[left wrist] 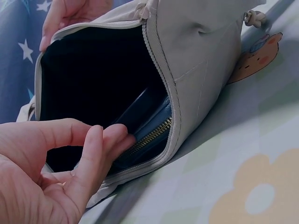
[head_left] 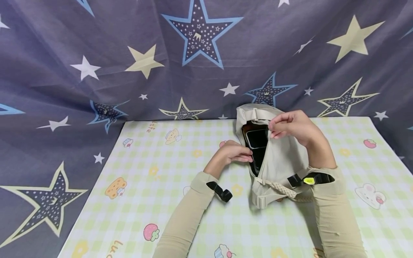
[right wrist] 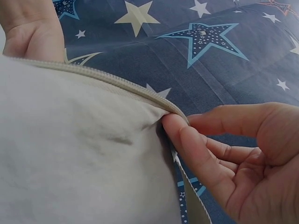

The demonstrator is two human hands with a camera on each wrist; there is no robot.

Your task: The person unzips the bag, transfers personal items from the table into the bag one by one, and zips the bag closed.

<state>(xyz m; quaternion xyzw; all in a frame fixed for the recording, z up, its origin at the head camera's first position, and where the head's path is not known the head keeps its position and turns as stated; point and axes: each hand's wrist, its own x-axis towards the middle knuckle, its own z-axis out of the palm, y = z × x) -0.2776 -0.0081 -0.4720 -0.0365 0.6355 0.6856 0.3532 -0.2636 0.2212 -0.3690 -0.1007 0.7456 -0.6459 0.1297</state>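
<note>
A beige fabric zip bag (head_left: 285, 154) stands on the table with its long zipped mouth gaping toward the left. My right hand (head_left: 295, 127) pinches the edge of that mouth between thumb and fingers, as the right wrist view also shows along the zip (right wrist: 117, 81). At the opposite side, my left hand (head_left: 235, 152) has its fingertips just inside the opening, beside a dark blue pouch with a brass zipper (left wrist: 150, 136). A dark flat item (left wrist: 135, 109) leans by the pouch. In the head view, a black rectangle with a pale outline (head_left: 257, 138) shows within the bag.
A braided cord (head_left: 280, 188) hangs at the bag's near end. The table (head_left: 190, 193) wears a green-checked cloth with printed figures. Right behind it hangs a dark star-patterned curtain (head_left: 122, 32). Black straps (head_left: 221, 191) circle both sleeved wrists.
</note>
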